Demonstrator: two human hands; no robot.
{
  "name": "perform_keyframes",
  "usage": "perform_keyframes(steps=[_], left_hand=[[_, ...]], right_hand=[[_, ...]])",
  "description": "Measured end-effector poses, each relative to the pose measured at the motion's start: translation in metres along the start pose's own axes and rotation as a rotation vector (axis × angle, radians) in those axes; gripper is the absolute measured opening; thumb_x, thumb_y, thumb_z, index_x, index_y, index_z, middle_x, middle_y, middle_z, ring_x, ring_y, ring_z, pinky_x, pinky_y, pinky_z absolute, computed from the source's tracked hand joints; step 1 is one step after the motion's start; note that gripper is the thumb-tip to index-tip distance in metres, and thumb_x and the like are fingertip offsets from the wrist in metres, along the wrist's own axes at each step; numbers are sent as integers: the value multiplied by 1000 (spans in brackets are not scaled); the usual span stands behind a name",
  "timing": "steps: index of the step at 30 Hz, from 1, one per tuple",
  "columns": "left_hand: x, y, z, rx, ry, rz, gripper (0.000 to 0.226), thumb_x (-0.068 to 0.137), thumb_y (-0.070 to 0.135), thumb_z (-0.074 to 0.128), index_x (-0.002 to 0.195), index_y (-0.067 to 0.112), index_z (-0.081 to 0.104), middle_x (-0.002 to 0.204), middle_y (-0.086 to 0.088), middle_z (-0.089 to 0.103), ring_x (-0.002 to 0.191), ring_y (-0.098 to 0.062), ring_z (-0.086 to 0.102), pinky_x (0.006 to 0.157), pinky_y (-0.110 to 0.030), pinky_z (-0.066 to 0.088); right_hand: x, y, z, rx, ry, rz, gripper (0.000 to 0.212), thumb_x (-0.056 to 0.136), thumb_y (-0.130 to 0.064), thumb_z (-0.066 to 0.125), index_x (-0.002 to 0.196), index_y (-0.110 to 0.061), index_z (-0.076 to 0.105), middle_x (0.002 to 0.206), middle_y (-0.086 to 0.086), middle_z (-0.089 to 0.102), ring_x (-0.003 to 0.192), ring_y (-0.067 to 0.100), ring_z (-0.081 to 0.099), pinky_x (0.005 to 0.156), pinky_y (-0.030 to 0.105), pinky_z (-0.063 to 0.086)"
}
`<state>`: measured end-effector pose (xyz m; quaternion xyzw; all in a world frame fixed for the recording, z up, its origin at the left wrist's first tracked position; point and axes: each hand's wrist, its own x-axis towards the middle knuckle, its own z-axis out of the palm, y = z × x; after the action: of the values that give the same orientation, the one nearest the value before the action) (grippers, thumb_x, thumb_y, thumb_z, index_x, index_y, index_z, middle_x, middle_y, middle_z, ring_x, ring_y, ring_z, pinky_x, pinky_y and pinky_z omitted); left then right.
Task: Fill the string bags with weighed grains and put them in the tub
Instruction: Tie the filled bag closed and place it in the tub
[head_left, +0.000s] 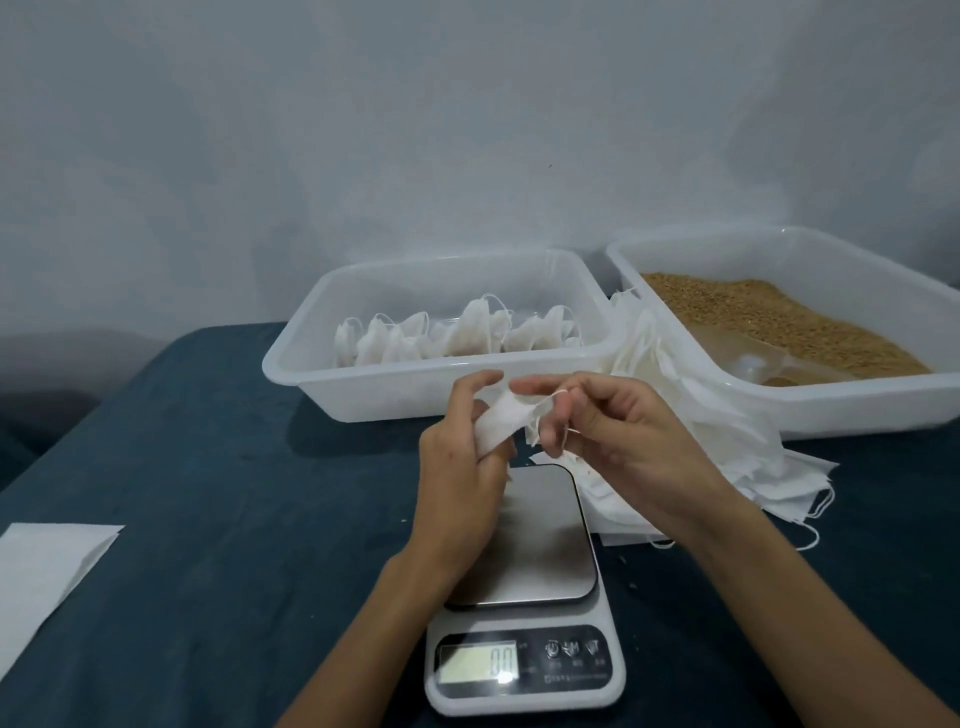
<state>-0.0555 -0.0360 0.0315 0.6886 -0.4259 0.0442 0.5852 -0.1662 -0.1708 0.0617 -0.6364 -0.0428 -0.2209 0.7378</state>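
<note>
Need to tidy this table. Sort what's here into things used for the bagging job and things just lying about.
In use: string bag held by left hand and right hand; scale; grain tub with scoop; tub of filled bags; stack of empty bags.

Lying about: white sheet at the left edge.

left hand (460, 467): pinching grip | right hand (613, 431): pinching grip

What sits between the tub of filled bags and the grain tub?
In the head view, a stack of empty string bags fills the gap between the tub of filled bags and the grain tub, spilling forward onto the table beside the scale.
</note>
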Motion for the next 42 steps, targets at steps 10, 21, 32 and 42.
perform_keyframes(steps=[10, 21, 32, 42], left_hand=[[3, 16, -1, 146, -144, 158, 13, 101, 29, 60, 93, 19, 61, 63, 17, 48, 56, -8, 44, 56, -24, 37], [180, -11, -13, 789, -121, -350, 48, 108, 47, 46, 124, 2, 54, 114, -16, 63, 114, -38, 60, 91, -44, 45], [87, 0, 22, 936, -398, 342, 24, 101, 28, 60, 80, 15, 62, 76, 5, 61, 71, -21, 58, 56, -29, 34], [89, -15, 7, 1231, -531, 138, 13, 97, 17, 53, 87, 14, 61, 82, -3, 60, 86, -30, 60, 66, -36, 40]], right_hand=[[13, 6, -10, 650, 297, 151, 42, 97, 10, 38, 75, -6, 71, 80, 8, 64, 53, 10, 54, 59, 24, 55], [14, 0, -34, 811, 518, 199, 23, 105, -25, 51, 100, -10, 67, 81, 3, 69, 55, 12, 60, 59, 28, 58], [14, -10, -39, 899, 545, 133, 31, 108, -32, 44, 86, -12, 56, 68, -1, 49, 50, 11, 37, 51, 24, 39], [14, -10, -34, 830, 536, 147, 32, 107, -32, 45, 86, -11, 58, 67, 0, 51, 51, 11, 37, 50, 24, 42]])
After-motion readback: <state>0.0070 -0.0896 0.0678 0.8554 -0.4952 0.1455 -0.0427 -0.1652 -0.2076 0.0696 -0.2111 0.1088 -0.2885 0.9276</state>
